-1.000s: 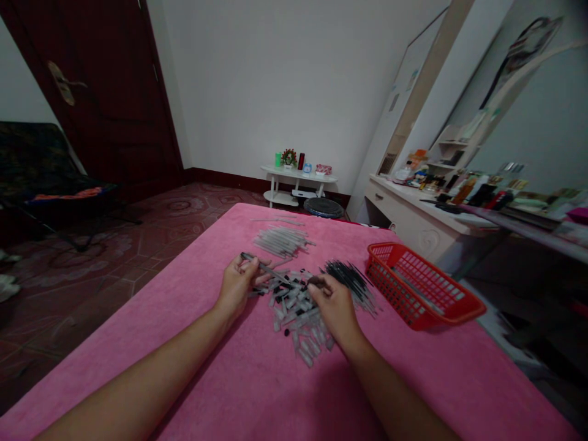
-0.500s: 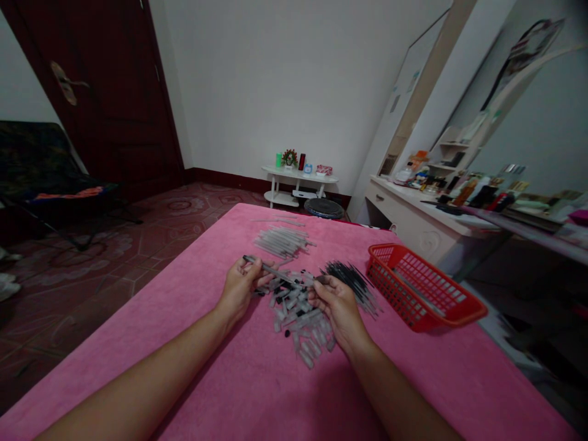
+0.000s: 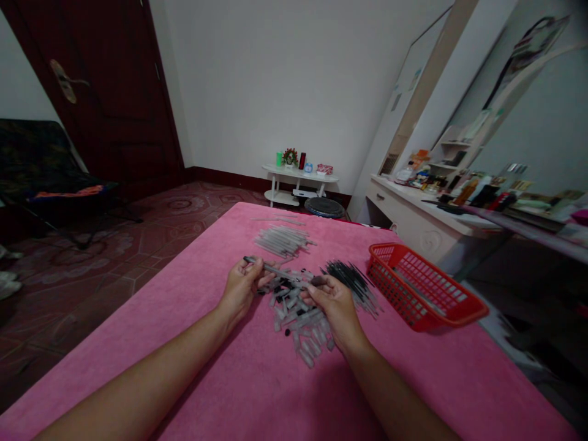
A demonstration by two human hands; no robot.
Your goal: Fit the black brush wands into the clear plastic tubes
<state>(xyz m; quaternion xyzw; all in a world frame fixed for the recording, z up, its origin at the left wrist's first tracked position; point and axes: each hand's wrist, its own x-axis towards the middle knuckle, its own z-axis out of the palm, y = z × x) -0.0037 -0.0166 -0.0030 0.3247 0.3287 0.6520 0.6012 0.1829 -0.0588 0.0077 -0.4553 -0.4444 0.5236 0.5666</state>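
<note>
at frame center, our left hand (image 3: 241,285) clamps a slim tube (image 3: 274,270) beside small pieces (image 3: 307,349); whether our right hand (image 3: 335,301) grips anything, we cannot tell.

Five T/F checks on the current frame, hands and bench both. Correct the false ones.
1. The left hand holds a slender grey tube. True.
2. The red basket stands to the right of the thin dark rods. True.
3. The right hand is inside the red basket. False: the right hand is at the loose pale pieces.
4. The table cover is blue. False: it is pink.
5. A green cylinder stands on the white side table. True.
</note>
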